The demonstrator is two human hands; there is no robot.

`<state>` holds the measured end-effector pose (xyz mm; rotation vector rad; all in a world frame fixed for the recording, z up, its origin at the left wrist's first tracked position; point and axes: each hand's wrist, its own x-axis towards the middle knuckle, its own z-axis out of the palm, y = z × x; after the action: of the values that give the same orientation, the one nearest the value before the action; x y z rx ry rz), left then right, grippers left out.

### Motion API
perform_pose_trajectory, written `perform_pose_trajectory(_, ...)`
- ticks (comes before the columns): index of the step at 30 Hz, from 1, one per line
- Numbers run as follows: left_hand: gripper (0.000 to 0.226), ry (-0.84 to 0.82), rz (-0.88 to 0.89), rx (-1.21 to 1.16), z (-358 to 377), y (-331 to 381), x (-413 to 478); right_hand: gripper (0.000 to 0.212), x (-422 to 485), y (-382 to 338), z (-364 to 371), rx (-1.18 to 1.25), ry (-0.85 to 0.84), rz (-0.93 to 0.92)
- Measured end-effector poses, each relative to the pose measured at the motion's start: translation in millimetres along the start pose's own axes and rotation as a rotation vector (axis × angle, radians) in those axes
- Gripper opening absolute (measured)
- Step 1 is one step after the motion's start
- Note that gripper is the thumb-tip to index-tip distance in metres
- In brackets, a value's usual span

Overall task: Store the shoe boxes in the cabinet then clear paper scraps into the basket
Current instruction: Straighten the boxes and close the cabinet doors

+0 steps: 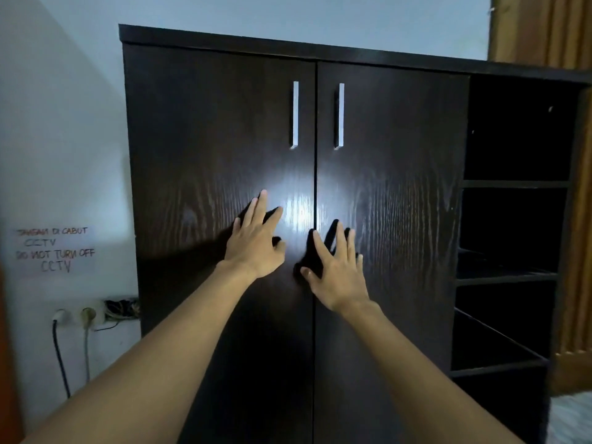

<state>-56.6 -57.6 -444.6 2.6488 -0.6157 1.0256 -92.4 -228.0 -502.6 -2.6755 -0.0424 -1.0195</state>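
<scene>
A tall dark-brown wooden cabinet (394,129) fills the view, both of its doors closed. Two vertical silver handles, the left handle (295,114) and the right handle (340,115), flank the centre seam. My left hand (256,238) rests flat on the left door with fingers spread, just below the handles. My right hand (336,270) lies flat on the right door beside the seam, fingers apart too. Neither hand holds anything. No shoe boxes, paper scraps or basket are in view.
Open dark shelves (512,184) make up the cabinet's right side. A handwritten CCTV note (56,249) hangs on the white wall at left, above wall sockets (86,315) with cables running down. A brown curtain (541,30) hangs at the right.
</scene>
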Motion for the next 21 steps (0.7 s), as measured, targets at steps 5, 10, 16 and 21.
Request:
perform_pose_trajectory(5, 0.073, 0.066, 0.043, 0.072, 17, -3, -2, 0.075, 5, 12, 6, 0.003, -0.052, -0.004)
perform_pose_trajectory(10, 0.063, 0.051, 0.023, -0.149, 11, 21, -14, 0.064, -21, 23, -14, 0.143, -0.013, 0.029)
perform_pose_trajectory(16, 0.048, -0.160, 0.008, -0.628, 44, 69, -72, 0.055, -107, 57, -35, 0.154, -0.011, 0.179)
perform_pose_trajectory(21, 0.041, -0.370, 0.067, -0.798, 101, 115, -141, 0.056, -212, 93, -39, 0.020, -0.087, 0.402)
